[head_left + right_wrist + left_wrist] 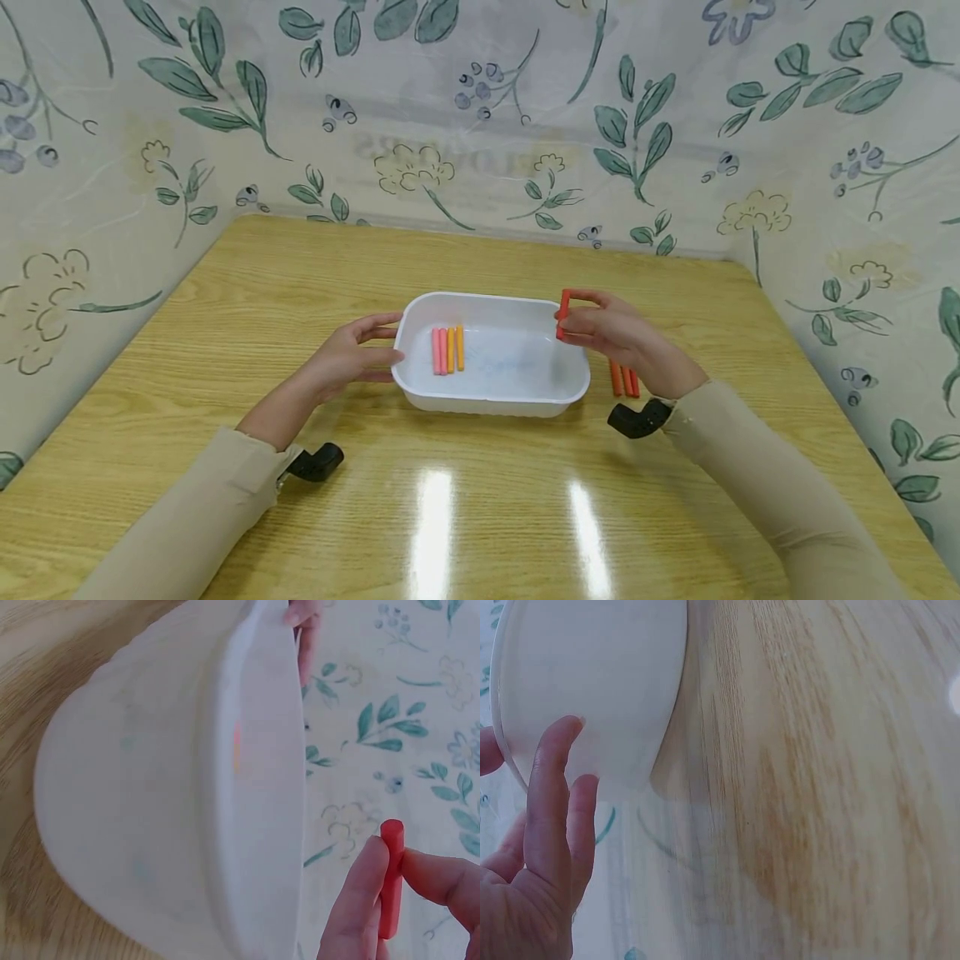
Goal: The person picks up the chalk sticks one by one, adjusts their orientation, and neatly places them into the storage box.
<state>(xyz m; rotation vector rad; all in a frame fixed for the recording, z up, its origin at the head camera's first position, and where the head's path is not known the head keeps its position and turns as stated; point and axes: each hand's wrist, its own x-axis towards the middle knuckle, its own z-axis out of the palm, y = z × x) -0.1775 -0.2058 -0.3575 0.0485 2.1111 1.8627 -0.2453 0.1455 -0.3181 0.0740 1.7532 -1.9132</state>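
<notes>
While the left hand [347,356] is spread, the right [617,330] pinches a stick [391,889] — slim, red.

Wood-grain table [510,467] enclosed by flower-printed sheeting [517,158], as the head view shows.
The back panel stands at twelve o'clock, with a left panel [82,208] toward ten and a right panel [862,250] toward two — all pale, printed with green leaves, yellow blossoms and bluish berries (faint reversed lettering [442,147] shows low on the back one). The tabletop is glossy — white light reflections [432,533] streak it near six and five o'clock.
</notes>
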